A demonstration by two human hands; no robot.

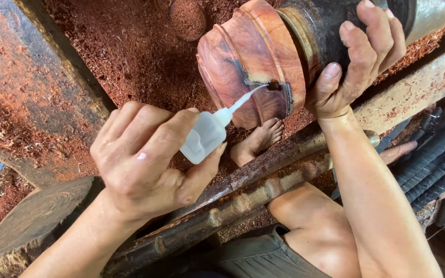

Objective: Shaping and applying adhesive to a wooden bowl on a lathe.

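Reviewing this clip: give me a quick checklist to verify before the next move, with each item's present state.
1. Left hand grips the small translucent squeeze bottle: ok.
2. Bottle's thin white nozzle reaches the dark crack: ok.
3. Right hand steadies the dark chuck behind the reddish turned wooden bowl: ok.
4. Liquid left in bottle: cannot tell.
5. Bare foot sits below the bowl: not ok.

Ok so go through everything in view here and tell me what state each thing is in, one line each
left hand: closed in a grip on the squeeze bottle
squeeze bottle: tilted, thin nozzle tip at the dark crack
wooden bowl blank: mounted on the lathe, cracked near its lower edge
right hand: wrapped around the dark chuck
chuck: holding the blank
lathe bed rails: rusty, dusted with red shavings
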